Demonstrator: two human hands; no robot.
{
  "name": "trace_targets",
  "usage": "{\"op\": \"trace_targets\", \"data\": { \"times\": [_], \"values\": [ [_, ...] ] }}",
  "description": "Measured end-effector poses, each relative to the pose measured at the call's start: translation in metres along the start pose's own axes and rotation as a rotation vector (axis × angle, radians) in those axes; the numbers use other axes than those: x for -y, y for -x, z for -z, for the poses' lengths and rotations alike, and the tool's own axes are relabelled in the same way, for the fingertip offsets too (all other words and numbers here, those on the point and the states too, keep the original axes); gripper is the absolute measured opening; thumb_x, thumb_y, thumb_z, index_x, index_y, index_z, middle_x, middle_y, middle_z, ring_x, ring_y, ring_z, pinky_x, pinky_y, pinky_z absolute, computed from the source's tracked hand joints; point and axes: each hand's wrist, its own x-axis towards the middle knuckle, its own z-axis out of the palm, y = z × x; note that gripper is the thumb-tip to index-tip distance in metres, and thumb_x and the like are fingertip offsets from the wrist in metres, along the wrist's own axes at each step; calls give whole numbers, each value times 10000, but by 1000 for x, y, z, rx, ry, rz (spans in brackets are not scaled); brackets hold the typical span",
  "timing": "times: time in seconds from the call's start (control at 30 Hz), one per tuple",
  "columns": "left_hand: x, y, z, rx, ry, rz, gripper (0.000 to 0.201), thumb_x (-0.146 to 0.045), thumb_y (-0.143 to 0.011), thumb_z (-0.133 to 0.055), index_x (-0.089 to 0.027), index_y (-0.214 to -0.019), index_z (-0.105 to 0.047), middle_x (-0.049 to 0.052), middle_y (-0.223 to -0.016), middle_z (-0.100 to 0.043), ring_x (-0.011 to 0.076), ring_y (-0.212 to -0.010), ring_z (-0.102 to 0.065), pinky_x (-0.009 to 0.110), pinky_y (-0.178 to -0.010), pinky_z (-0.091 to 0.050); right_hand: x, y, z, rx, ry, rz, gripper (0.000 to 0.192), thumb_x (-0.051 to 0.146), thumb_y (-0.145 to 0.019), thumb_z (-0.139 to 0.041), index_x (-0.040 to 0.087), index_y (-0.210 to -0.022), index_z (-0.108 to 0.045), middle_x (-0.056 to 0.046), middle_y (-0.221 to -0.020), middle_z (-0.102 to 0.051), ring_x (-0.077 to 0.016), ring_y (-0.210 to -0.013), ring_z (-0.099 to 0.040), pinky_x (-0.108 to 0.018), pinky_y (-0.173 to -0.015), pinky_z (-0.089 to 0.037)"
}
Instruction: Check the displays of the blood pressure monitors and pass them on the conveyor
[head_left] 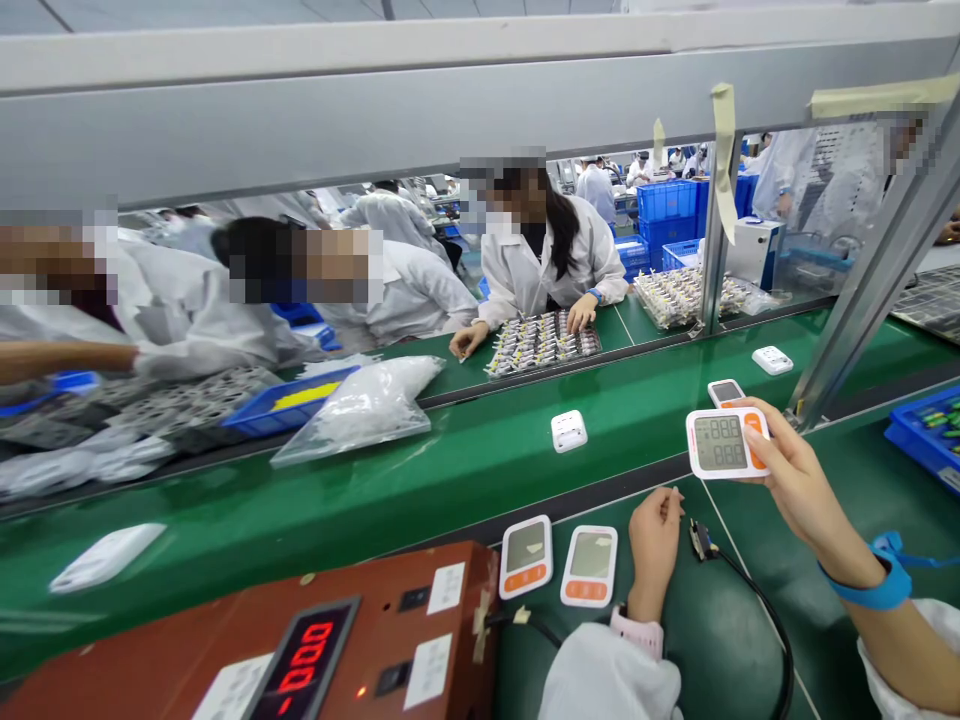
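My right hand point(799, 475) holds up a white digital meter point(726, 443) with orange buttons, its thumb on the button side. Segments reading 88.8 are lit on its grey screen. My left hand point(657, 530) rests over the green bench, fingers curled and pressed together; whether anything is in them is too small to tell. Just right of it lies a black cable's connector point(702, 541). Two similar meters, one point(526, 557) tilted and another point(589, 566), lie face up left of my left hand, screens blank. Behind the held meter, another meter point(724, 391) sits partly hidden.
A brown box point(420, 640) with a red digit display stands at front left. The green conveyor point(480, 440) carries white casings point(569, 431) and a plastic bag point(367, 405) overhangs it. A metal post point(877, 260) rises at right, near a blue bin point(926, 440). Co-workers sit opposite.
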Motion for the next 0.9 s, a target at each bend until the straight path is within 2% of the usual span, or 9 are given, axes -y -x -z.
{"op": "trace_targets", "data": {
  "times": [0.5,0.67,0.77,0.83,0.9],
  "values": [
    [-4,1,1,2,-17,-3,389,-430,-895,-386,-181,-748,-646,32,-674,-669,174,-635,-609,255,-616,-392,-3,-1,0,72,-22,33,399,470,-869,-619,292,-1215,-533,-38,-1059,-639,-193,-813,-645,-250,-630,-551],
    [1,-1,0,10,-9,15,389,-452,-884,-395,-186,-756,-648,36,-680,-679,185,-645,-626,260,-631,-413,8,1,5,36,-77,2,395,463,-833,-657,291,-1178,-571,-33,-1109,-625,-190,-844,-640,-236,-612,-556],
    [5,-3,-1,10,-5,21,395,-472,-882,-399,-192,-759,-649,34,-682,-685,187,-654,-634,260,-639,-420,18,6,30,-95,-114,27,394,470,-813,-665,287,-1154,-588,-33,-1131,-618,-188,-885,-634,-245,-634,-564],
    [6,-4,-2,-1,-6,23,397,-480,-879,-399,-199,-752,-648,31,-675,-685,186,-651,-634,260,-641,-420,20,7,61,-242,-92,87,430,461,-772,-704,282,-1147,-595,-31,-1125,-616,-183,-891,-628,-257,-658,-568],
    [5,-4,-2,-3,-8,26,395,-483,-875,-398,-204,-745,-646,30,-673,-686,187,-652,-634,261,-644,-418,18,5,102,-449,-42,175,505,435,-684,-777,267,-1128,-607,-32,-1082,-623,-184,-863,-626,-263,-643,-567]
  ]
}}
